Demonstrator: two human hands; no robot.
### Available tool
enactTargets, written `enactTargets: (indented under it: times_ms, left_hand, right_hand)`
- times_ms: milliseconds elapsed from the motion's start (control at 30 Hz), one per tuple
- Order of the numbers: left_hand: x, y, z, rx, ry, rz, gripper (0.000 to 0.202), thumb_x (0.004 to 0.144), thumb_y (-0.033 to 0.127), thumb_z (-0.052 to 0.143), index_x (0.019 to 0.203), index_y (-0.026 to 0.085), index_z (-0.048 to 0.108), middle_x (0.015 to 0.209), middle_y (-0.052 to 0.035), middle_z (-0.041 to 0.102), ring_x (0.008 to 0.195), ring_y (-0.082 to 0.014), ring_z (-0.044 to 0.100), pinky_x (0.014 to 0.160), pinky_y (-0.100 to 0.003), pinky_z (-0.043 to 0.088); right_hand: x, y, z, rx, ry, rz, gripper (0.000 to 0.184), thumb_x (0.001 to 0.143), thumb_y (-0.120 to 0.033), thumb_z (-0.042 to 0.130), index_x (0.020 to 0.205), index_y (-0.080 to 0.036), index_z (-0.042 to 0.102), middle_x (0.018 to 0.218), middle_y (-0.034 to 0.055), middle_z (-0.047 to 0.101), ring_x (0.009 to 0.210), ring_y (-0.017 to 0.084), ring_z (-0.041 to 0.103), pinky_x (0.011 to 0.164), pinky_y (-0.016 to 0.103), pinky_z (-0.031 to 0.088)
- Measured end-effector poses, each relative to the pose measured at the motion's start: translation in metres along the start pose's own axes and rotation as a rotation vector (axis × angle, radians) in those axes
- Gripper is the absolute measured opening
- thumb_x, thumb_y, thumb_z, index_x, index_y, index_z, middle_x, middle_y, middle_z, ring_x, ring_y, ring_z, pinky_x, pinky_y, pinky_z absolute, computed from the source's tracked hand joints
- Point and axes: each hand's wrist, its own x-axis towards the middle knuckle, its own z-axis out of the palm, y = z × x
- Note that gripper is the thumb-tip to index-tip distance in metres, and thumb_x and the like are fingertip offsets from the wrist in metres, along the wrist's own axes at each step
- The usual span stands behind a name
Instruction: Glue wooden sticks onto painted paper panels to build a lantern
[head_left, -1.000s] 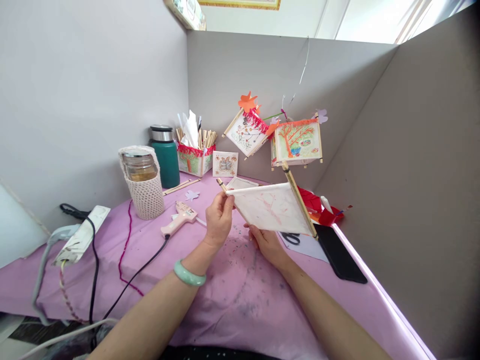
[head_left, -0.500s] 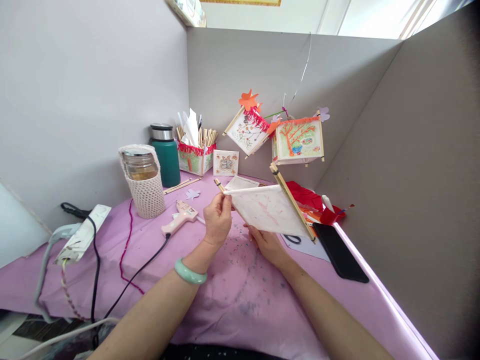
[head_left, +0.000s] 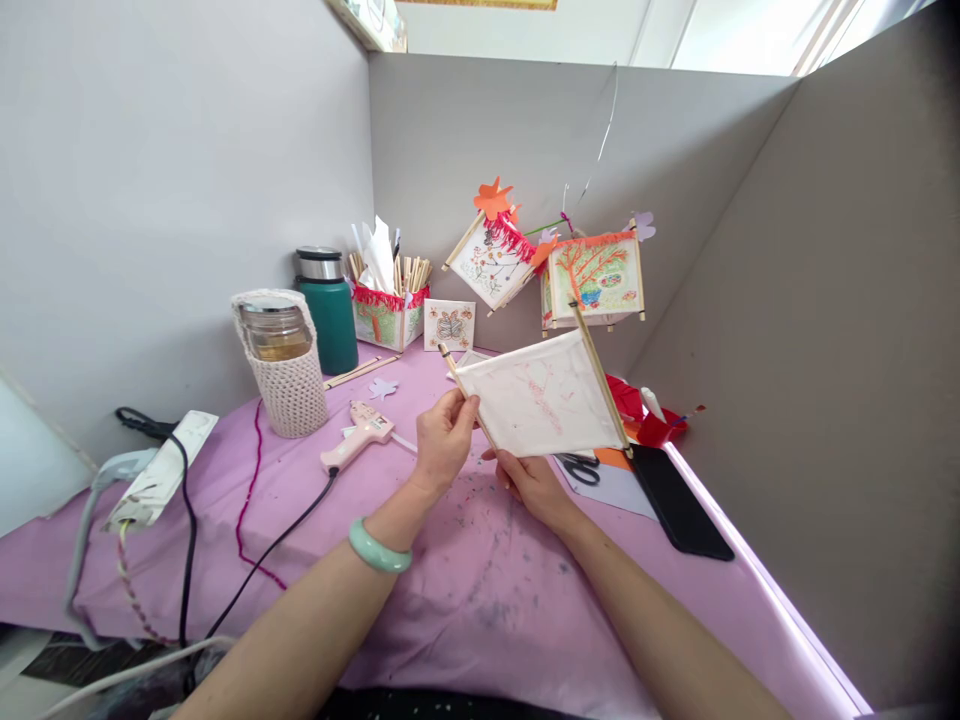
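Note:
A white panel (head_left: 536, 395) with a faint pink drawing hangs between two thin wooden sticks, one along each side. It is held up off the table, tilted, its right stick (head_left: 600, 375) rising higher than the left. My left hand (head_left: 442, 438) is closed on the left edge, thumb against the lower part of that stick. Below, my right hand (head_left: 531, 488) grips the bottom edge near the left corner; part of its fingers is hidden behind the panel. Dark scissors (head_left: 579, 468) lie on a pale sheet just right of my right hand.
A pink glue gun (head_left: 358, 436) with its cord lies left of my hands. Behind stand a jar in a knitted holder (head_left: 289, 385), a green flask (head_left: 328, 325) and a decorated stick box (head_left: 379, 318). Drawn lanterns (head_left: 596, 275) hang ahead. A black phone (head_left: 679, 505) lies right.
The panel has been tilted up to face me more, and its right end has swung up and right. More of the scissors shows. Both hands keep hold of the panel.

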Motion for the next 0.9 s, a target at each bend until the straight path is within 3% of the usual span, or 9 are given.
enactTargets:
  times_ms: [200, 400, 600, 767, 900]
  left_hand:
    - [0.001, -0.003, -0.002, 0.055, 0.056, -0.023, 0.023, 0.081, 0.038, 0.054, 0.084, 0.017, 0.063, 0.069, 0.0008, 0.062, 0.058, -0.0119, 0.057, 0.057, -0.023, 0.052]
    - [0.003, -0.004, -0.003, 0.038, 0.032, -0.084, 0.026, 0.081, 0.039, 0.053, 0.082, 0.015, 0.062, 0.067, 0.0007, 0.060, 0.062, -0.0128, 0.058, 0.060, -0.024, 0.052]
    - [0.010, -0.015, -0.007, 0.056, 0.107, -0.032, 0.027, 0.083, 0.040, 0.050, 0.090, 0.016, 0.060, 0.064, 0.0022, 0.057, 0.059, -0.0111, 0.056, 0.056, -0.021, 0.047]
    - [0.011, -0.018, -0.009, 0.055, 0.127, -0.082, 0.025, 0.082, 0.040, 0.051, 0.086, 0.016, 0.060, 0.063, 0.0018, 0.059, 0.056, -0.0113, 0.056, 0.051, -0.020, 0.046]
    - [0.010, -0.010, -0.005, -0.092, 0.047, -0.139, 0.028, 0.079, 0.041, 0.056, 0.084, 0.014, 0.060, 0.069, 0.0006, 0.062, 0.061, -0.0123, 0.059, 0.057, -0.024, 0.052]
  right_hand:
    - [-0.001, -0.002, 0.002, -0.038, -0.026, -0.012, 0.041, 0.090, -0.045, 0.038, 0.091, -0.013, 0.064, 0.054, -0.0036, 0.048, 0.047, 0.009, 0.042, 0.049, 0.021, 0.035]
    - [0.000, -0.001, 0.001, -0.096, -0.024, -0.002, 0.047, 0.090, -0.048, 0.036, 0.075, -0.014, 0.065, 0.055, -0.0010, 0.052, 0.049, 0.010, 0.044, 0.052, 0.022, 0.036]
    - [0.000, 0.000, 0.000, -0.107, -0.041, 0.050, 0.045, 0.089, -0.048, 0.038, 0.093, -0.013, 0.067, 0.053, -0.0024, 0.050, 0.050, 0.010, 0.044, 0.053, 0.022, 0.035]
    - [0.000, 0.001, 0.000, -0.086, -0.057, 0.065, 0.044, 0.088, -0.048, 0.040, 0.088, -0.013, 0.068, 0.051, -0.0026, 0.048, 0.049, 0.010, 0.042, 0.053, 0.023, 0.034]
    - [-0.001, -0.006, -0.002, 0.091, -0.100, 0.119, 0.045, 0.086, -0.050, 0.042, 0.085, -0.012, 0.066, 0.049, -0.0043, 0.042, 0.044, 0.008, 0.034, 0.046, 0.022, 0.027]
